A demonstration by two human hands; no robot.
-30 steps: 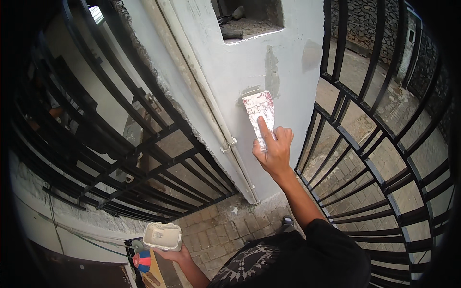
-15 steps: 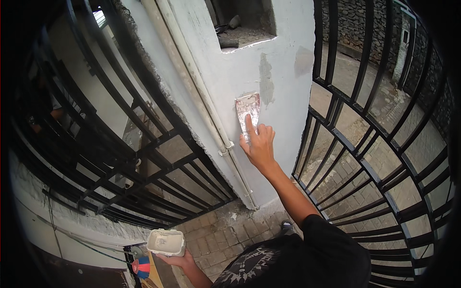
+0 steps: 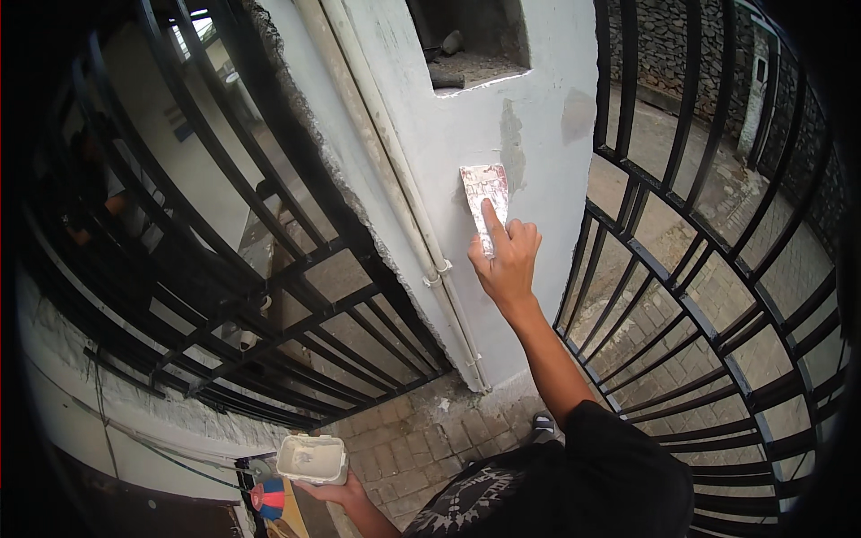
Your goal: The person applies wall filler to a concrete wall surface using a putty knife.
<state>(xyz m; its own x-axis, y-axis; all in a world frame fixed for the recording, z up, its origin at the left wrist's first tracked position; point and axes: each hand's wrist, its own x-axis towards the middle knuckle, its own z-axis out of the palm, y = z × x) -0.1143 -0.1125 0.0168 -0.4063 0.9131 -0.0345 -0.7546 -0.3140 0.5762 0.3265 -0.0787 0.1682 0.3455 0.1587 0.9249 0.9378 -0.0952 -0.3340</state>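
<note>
The right hand [image 3: 508, 262] is closed round a pale, paint-smeared flat scraper [image 3: 484, 186], its index finger stretched along the blade, which lies against the smooth grey-white plastered pillar [image 3: 558, 184] just ahead of the fingertips. One second ago a grey smear showed above and left of the blade; now only a dark trace remains visible at the blade's left edge. The left hand [image 3: 343, 491], low and to the left, still grips a white rectangular plastic tub [image 3: 316, 480] by its underside and right side, pale paste coating the inside. A person [image 3: 134, 193] behind the bars far left shows more clearly than before.

Left of the right hand, two off-white pipes [image 3: 392, 170] run down the pillar; on its right, bare plaster reaches the pillar's edge beside a black metal-barred gate [image 3: 715, 345]. Ahead lies a rough-floored square recess [image 3: 475, 72], and nearer the blade, a ragged dull-grey strip [image 3: 511, 134]. Right of the left hand spreads worn brick paving [image 3: 421, 441]; just left of it sits a rounded blue-and-red object [image 3: 267, 498].
</note>
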